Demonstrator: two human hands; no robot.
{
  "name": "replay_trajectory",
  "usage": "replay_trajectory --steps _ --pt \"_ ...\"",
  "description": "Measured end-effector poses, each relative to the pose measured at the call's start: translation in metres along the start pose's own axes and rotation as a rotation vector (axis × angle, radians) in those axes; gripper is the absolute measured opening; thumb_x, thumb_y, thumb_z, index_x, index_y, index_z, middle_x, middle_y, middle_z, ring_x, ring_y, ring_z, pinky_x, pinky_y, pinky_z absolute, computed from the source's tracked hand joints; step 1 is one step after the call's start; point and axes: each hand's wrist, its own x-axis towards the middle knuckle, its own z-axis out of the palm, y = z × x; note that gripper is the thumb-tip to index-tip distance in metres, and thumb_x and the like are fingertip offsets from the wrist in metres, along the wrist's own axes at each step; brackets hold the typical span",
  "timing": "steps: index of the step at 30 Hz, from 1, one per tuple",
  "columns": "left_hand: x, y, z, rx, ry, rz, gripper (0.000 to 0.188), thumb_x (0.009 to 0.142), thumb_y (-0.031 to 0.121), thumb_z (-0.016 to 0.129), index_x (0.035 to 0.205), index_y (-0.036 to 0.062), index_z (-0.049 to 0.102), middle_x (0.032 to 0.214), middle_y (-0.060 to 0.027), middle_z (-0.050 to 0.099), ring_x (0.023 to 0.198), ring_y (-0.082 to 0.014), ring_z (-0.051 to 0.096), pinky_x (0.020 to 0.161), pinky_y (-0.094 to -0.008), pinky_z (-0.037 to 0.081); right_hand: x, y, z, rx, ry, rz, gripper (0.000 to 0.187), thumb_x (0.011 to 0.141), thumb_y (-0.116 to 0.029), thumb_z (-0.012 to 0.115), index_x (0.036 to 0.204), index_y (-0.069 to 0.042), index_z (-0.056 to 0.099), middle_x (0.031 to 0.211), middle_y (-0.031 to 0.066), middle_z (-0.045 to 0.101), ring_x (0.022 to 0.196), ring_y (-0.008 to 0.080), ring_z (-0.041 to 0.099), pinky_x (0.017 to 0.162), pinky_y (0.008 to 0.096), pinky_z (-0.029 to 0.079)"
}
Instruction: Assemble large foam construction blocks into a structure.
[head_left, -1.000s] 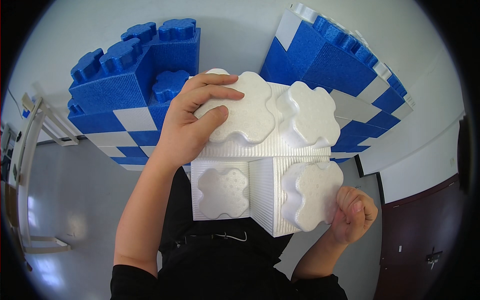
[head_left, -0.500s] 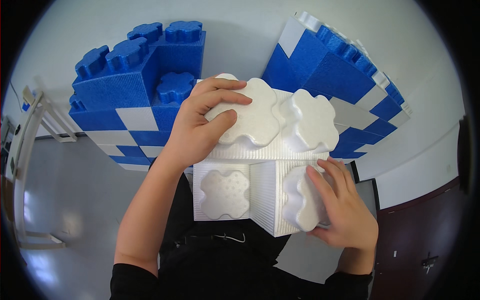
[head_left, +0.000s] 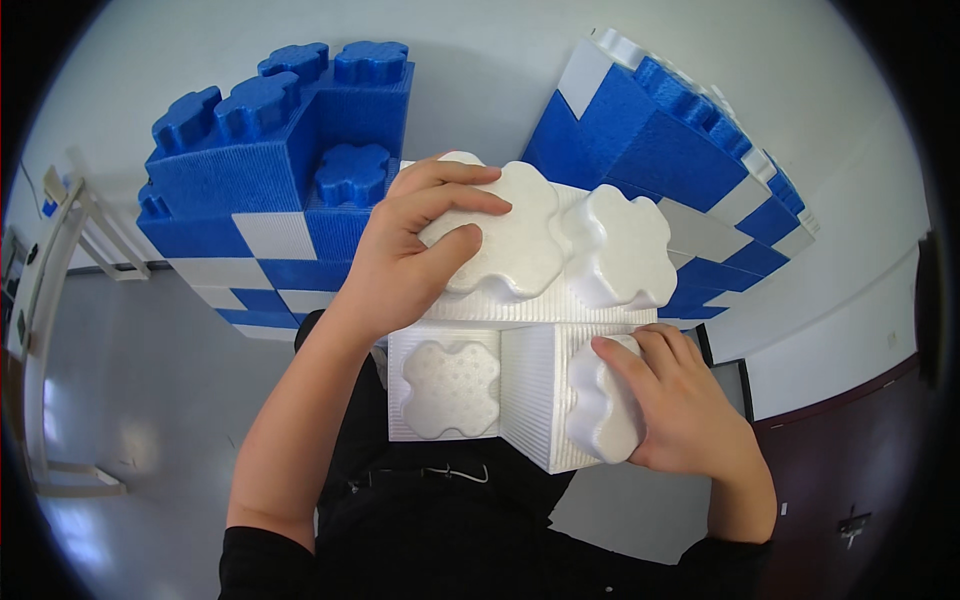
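Large white toy building blocks with lobed studs stand together right in front of my body. The far white block [head_left: 625, 250] carries two big studs side by side. My left hand [head_left: 405, 250] curls over its left stud, thumb on the near side and fingers across the top. Closer to me, a raised white block [head_left: 605, 405] on the right has my right hand [head_left: 685, 400] closed round the right side of its stud; some fingertips are hidden. To its left, a lower-set white block [head_left: 450, 390] shows one dimpled stud, untouched by either hand.
A stepped stack of blue and white blocks [head_left: 225, 190] rises at the left, and another blue and white stack [head_left: 650, 125] at the right, both before a pale wall. A white frame table [head_left: 45, 290] stands far left. A dark door [head_left: 850, 480] is at lower right.
My right hand has shifted its hold on the near stud, with its wrist swung slightly outward to the right. My left hand stays on the far stud, and the blocks have barely moved.
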Motion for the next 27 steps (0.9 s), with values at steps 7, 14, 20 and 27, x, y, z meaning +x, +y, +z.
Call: replay_trajectory --steps 7,14,20,27 --pt "0.002 -0.002 0.001 0.003 -0.004 0.059 0.035 0.085 0.005 0.063 0.115 0.0068 0.081 0.142 -0.0125 0.067 0.137 -0.0289 0.055 0.118 -0.0435 0.042 -0.002 -0.004 -0.002 -0.028 0.017 0.014 0.097 0.065 -0.022 0.093 0.153 -0.008 0.052 0.128 0.0282 0.057 0.127 0.0496 0.053 0.11 0.0547 0.043" --pt "0.003 0.0 0.005 0.053 0.005 0.052 0.035 0.085 0.004 0.062 0.115 0.007 0.08 0.141 -0.0121 0.067 0.137 -0.0284 0.055 0.117 -0.0435 0.041 -0.003 -0.005 -0.007 -0.058 -0.003 0.01 0.096 0.067 -0.025 0.095 0.151 -0.007 0.053 0.129 0.0279 0.057 0.125 0.0485 0.054 0.11 0.0538 0.044" --pt "0.003 -0.005 0.003 0.091 0.002 0.064 0.035 0.085 0.004 0.062 0.116 0.0073 0.079 0.141 -0.0119 0.067 0.137 -0.029 0.055 0.117 -0.043 0.041 -0.009 -0.008 -0.027 -0.079 0.015 0.0 0.096 0.066 -0.021 0.096 0.15 -0.003 0.054 0.128 0.0276 0.059 0.124 0.0464 0.055 0.108 0.0543 0.046" --pt "0.007 -0.005 0.0 0.046 0.004 0.05 0.034 0.086 0.004 0.062 0.116 0.0072 0.079 0.142 -0.0129 0.066 0.136 -0.0285 0.056 0.117 -0.0414 0.042 -0.065 -0.028 -0.064 -0.016 0.677 0.014 0.053 0.088 -0.006 0.069 0.139 0.007 0.062 0.125 0.0251 0.066 0.112 0.0337 0.066 0.099 0.0406 0.053"
